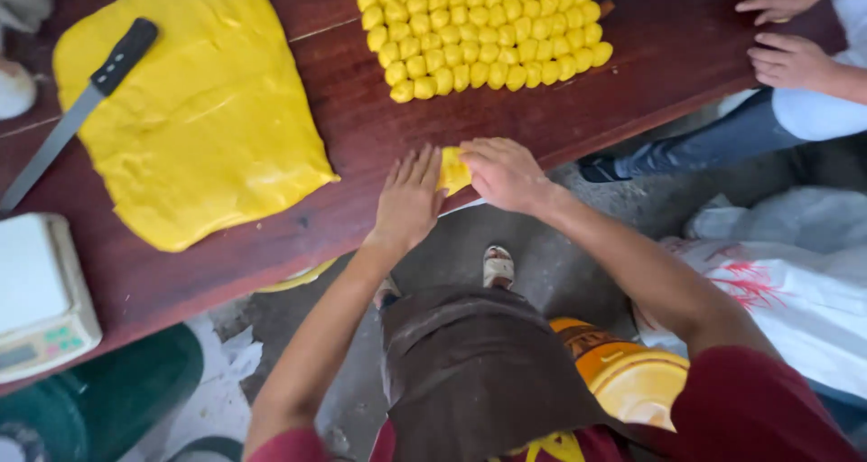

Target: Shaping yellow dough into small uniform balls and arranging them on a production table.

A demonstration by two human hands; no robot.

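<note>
The piece of yellow dough (452,169) sits between the two hands at the near edge of the table (379,128), its long axis running roughly away from the person and leaning slightly to their right; only its upper part shows, the rest being covered by fingers. The left hand (408,200) lies nearly flat, fingers extended and close together, pointing away from the body, its index side pressed against the piece. The right hand (506,175) is curved, knuckles up, fingers bent over the piece's right side; how firmly it grips cannot be told. Both forearms reach forward from the body and converge on the piece, wrists over the table's edge. Beyond the hands, well apart, lies a block of small dough pieces (483,28) set in tight rows, with bare wood between it and the hands. To the left of the left hand, near but not touching, a flattened dough sheet (199,119) spreads almost to the table's edge, a knife (77,114) resting across its far left corner. A scale (41,295) stands further left. Beyond the right hand, another person's hands (786,28) rest at the table's far corner.
</note>
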